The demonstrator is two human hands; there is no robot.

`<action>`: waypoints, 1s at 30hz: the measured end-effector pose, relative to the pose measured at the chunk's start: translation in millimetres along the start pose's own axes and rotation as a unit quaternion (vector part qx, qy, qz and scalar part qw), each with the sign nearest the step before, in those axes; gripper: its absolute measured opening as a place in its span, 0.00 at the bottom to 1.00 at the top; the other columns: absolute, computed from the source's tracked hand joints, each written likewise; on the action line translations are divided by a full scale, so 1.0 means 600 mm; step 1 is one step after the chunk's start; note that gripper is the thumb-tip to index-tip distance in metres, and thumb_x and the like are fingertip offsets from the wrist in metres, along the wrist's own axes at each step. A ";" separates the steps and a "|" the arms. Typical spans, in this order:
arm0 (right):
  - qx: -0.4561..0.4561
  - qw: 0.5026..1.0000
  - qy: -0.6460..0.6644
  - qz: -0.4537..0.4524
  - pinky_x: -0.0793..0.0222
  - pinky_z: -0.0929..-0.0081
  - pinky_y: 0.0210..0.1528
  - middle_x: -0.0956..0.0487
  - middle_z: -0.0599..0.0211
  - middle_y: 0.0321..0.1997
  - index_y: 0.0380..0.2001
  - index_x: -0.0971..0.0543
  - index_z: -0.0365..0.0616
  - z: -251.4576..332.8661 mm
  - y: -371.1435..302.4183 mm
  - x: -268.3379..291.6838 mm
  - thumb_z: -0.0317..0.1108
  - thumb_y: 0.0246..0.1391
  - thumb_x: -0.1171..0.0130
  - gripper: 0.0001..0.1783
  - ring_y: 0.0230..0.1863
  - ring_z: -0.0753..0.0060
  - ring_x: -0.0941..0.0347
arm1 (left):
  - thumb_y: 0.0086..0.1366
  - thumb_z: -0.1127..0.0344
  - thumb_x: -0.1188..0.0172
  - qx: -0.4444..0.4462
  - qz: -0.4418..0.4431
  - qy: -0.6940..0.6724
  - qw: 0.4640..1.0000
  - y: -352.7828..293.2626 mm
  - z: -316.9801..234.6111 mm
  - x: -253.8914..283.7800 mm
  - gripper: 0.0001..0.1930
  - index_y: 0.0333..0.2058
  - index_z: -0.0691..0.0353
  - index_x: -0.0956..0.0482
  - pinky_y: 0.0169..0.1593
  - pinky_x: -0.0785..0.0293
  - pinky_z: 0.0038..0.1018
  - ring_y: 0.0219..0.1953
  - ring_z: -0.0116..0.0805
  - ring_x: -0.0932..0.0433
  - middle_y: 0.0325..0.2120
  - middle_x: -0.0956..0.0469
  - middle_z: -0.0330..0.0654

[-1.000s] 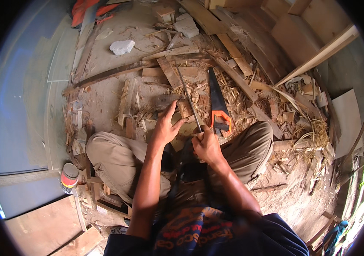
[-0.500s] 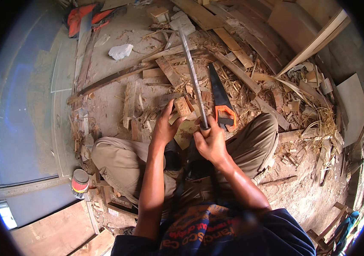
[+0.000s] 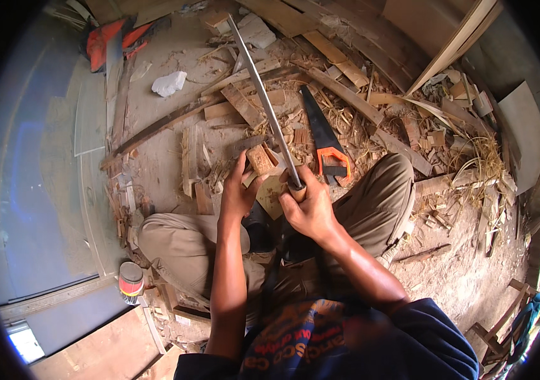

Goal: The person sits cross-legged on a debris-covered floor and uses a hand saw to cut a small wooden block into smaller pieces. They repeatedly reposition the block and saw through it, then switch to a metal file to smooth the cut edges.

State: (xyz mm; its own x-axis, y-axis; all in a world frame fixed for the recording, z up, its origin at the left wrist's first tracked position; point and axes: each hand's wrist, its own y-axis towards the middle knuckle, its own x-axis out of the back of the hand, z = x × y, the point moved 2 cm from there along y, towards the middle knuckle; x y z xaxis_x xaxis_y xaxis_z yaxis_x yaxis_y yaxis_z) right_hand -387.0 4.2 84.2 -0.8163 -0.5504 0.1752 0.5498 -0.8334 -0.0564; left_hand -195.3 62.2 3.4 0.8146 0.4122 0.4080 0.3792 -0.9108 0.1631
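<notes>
My left hand is closed around a small wooden block, thumb and fingers on its near left side. The wrapped fingers of my right hand grip the short wooden handle of a machete. Its long, narrow metal blade slants up and away to the left, passing close to the right of the block; whether they touch, I cannot tell. Under the hands, between my bent legs, lies a flat pale board. A handsaw with a black blade and orange-black handle rests on the shavings just beyond my right hand.
Wood scraps and shavings cover the floor ahead and right. A long curved strip of wood crosses at left. White lump, orange cloth and several planks lie farther off. A small can stands beside my left knee.
The machete has tilted farther left, its tip swinging leftward. Both hands still hold the same things, and the whole view has turned slightly.
</notes>
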 end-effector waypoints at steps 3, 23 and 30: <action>-0.072 0.996 -0.035 0.031 0.28 0.61 0.31 0.25 0.48 0.21 0.40 0.26 0.33 -0.055 0.001 -0.020 0.27 0.50 0.41 0.14 0.26 0.54 0.23 | 0.63 0.76 0.35 0.047 0.010 -0.014 0.999 0.001 -0.004 0.003 0.38 0.68 0.69 0.44 0.55 0.22 0.34 0.54 0.45 0.21 0.59 0.28 0.60; -0.060 0.993 -0.037 0.092 0.27 0.52 0.37 0.22 0.39 0.26 0.35 0.28 0.29 -0.093 0.004 -0.016 0.29 0.48 0.39 0.15 0.34 0.34 0.22 | 0.61 0.75 0.32 0.043 -0.001 0.001 0.999 -0.006 -0.004 0.016 0.37 0.66 0.76 0.41 0.53 0.20 0.32 0.53 0.39 0.21 0.53 0.23 0.58; -0.006 1.000 -0.015 0.018 0.26 0.51 0.35 0.21 0.40 0.25 0.38 0.28 0.30 -0.032 -0.006 0.010 0.29 0.47 0.39 0.16 0.34 0.33 0.22 | 0.61 0.79 0.34 0.063 0.002 -0.002 0.998 -0.011 -0.010 0.001 0.37 0.67 0.70 0.41 0.55 0.22 0.34 0.56 0.41 0.23 0.55 0.25 0.57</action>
State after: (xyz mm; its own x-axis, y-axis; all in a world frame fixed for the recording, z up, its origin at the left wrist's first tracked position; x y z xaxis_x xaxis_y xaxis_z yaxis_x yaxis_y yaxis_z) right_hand -397.4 3.2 66.7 -0.7896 -0.5790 0.2030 0.5771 -0.8133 -0.0748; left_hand -199.6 68.5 7.8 0.8184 0.4081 0.4047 0.4268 -0.9031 0.0476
